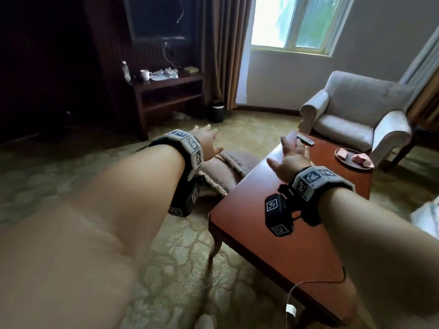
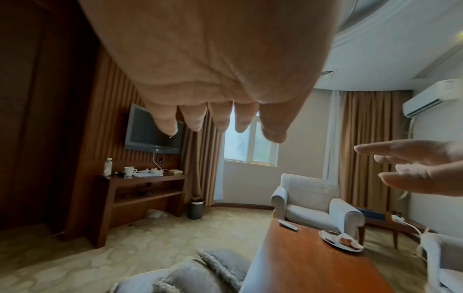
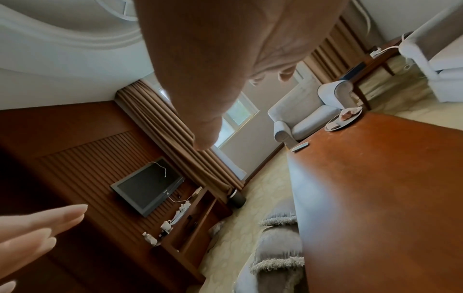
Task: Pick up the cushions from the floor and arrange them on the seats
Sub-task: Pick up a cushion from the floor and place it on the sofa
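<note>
Grey cushions with fringed edges [image 1: 225,169] lie on the carpet against the left side of the wooden coffee table [image 1: 285,233]; they also show in the left wrist view, cushions [image 2: 200,275], and the right wrist view, cushions [image 3: 278,247]. My left hand [image 1: 209,143] hovers above them, fingers spread, holding nothing. My right hand [image 1: 289,157] is stretched out over the table, fingers spread and empty. A pale grey armchair [image 1: 351,115] stands beyond the table with its seat bare.
A remote [image 1: 305,140] and a plate with pink items [image 1: 354,159] sit on the table. A dark TV cabinet [image 1: 166,91] and a black bin [image 1: 216,112] stand at the back left. A second pale seat [image 2: 443,263] is at the right. A cable [image 1: 308,288] trails off the table's near end.
</note>
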`<action>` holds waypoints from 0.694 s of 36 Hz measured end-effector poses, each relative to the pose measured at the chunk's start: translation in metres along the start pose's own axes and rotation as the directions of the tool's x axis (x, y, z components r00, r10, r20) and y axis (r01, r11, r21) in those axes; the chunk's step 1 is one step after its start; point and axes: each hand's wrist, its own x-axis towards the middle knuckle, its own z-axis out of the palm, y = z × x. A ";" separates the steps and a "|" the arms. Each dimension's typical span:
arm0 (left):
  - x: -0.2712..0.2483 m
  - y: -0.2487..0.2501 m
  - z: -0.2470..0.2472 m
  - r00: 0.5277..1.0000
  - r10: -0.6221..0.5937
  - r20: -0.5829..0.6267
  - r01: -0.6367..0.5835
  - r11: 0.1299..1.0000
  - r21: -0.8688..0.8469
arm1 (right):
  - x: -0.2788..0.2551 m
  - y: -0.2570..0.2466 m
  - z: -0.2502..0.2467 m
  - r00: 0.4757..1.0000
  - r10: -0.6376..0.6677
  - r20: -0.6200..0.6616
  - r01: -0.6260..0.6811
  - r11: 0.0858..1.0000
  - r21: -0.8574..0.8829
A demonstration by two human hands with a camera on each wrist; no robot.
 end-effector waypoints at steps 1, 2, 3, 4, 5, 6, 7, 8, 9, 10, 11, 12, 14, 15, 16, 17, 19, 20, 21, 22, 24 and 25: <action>0.014 -0.011 -0.002 1.000 -0.014 0.002 0.014 1.000 0.002 | 0.016 -0.011 0.005 1.000 -0.003 0.008 0.003 1.000 0.004; 0.028 -0.022 -0.004 1.000 -0.029 0.002 0.029 1.000 0.002 | 0.033 -0.022 0.009 1.000 -0.008 0.013 0.008 1.000 0.006; 0.042 -0.032 -0.007 0.999 -0.044 0.003 0.044 0.999 0.002 | 0.049 -0.033 0.012 1.000 -0.015 0.014 0.015 1.000 0.007; 0.054 -0.041 -0.011 0.998 -0.056 0.003 0.056 0.998 0.001 | 0.066 -0.045 0.014 1.000 -0.023 0.014 0.022 1.000 0.010; 0.067 -0.051 -0.016 0.998 -0.067 0.002 0.067 0.998 -0.003 | 0.083 -0.058 0.016 0.999 -0.031 0.016 0.030 0.999 0.013; 0.078 -0.060 -0.021 0.997 -0.078 0.003 0.078 0.997 -0.008 | 0.100 -0.070 0.017 0.999 -0.038 0.019 0.038 0.999 0.014; 0.089 -0.070 -0.025 0.996 -0.086 0.006 0.086 0.996 -0.011 | 0.116 -0.082 0.018 0.999 -0.047 0.022 0.047 0.999 0.014; 0.100 -0.079 -0.029 0.996 -0.093 0.007 0.093 0.996 -0.011 | 0.132 -0.094 0.020 0.998 -0.055 0.020 0.055 0.998 0.012; 0.111 -0.089 -0.033 0.995 -0.101 0.007 0.101 0.995 -0.010 | 0.147 -0.106 0.022 0.998 -0.065 0.010 0.065 0.998 0.007; 0.124 -0.101 -0.037 0.993 -0.115 0.005 0.115 0.993 -0.012 | 0.163 -0.120 0.025 0.997 -0.081 -0.001 0.081 0.997 -0.002; 0.135 -0.112 -0.039 0.992 -0.128 0.002 0.128 0.992 -0.015 | 0.176 -0.132 0.027 0.995 -0.097 -0.009 0.097 0.995 -0.011; 0.144 -0.122 -0.042 0.990 -0.138 0.001 0.138 0.990 -0.019 | 0.187 -0.142 0.029 0.994 -0.111 -0.012 0.111 0.994 -0.017; 0.163 -0.143 -0.047 0.987 -0.158 0.010 0.158 0.987 -0.025 | 0.209 -0.165 0.034 0.991 -0.136 -0.001 0.136 0.991 -0.020; 0.174 -0.153 -0.048 0.986 -0.166 0.016 0.167 0.986 -0.025 | 0.220 -0.175 0.037 0.990 -0.144 0.009 0.144 0.989 -0.018; 0.184 -0.164 -0.049 0.985 -0.174 0.019 0.174 0.984 -0.025 | 0.230 -0.185 0.041 0.989 -0.149 0.017 0.150 0.989 -0.018; 0.195 -0.175 -0.049 0.983 -0.181 0.019 0.181 0.983 -0.026 | 0.241 -0.195 0.045 0.988 -0.152 0.025 0.153 0.988 -0.021; 0.219 -0.198 -0.050 0.982 -0.187 0.019 0.188 0.982 -0.023 | 0.263 -0.215 0.054 0.988 -0.148 0.035 0.149 0.989 -0.023; 0.230 -0.209 -0.050 0.982 -0.188 0.023 0.188 0.982 -0.023 | 0.274 -0.224 0.058 0.989 -0.144 0.034 0.145 0.989 -0.021; 0.242 -0.220 -0.051 0.982 -0.188 0.028 0.189 0.982 -0.021 | 0.285 -0.234 0.062 0.990 -0.137 0.033 0.138 0.990 -0.019; 0.255 -0.232 -0.052 0.981 -0.189 0.030 0.190 0.982 -0.019 | 0.296 -0.244 0.065 0.991 -0.128 0.030 0.129 0.991 -0.022; 0.284 -0.257 -0.055 0.982 -0.185 0.028 0.185 0.983 -0.009 | 0.320 -0.264 0.073 0.994 -0.100 0.031 0.101 0.994 -0.031; 0.298 -0.269 -0.056 0.983 -0.180 0.025 0.180 0.984 -0.005 | 0.332 -0.273 0.076 0.996 -0.086 0.030 0.087 0.996 -0.032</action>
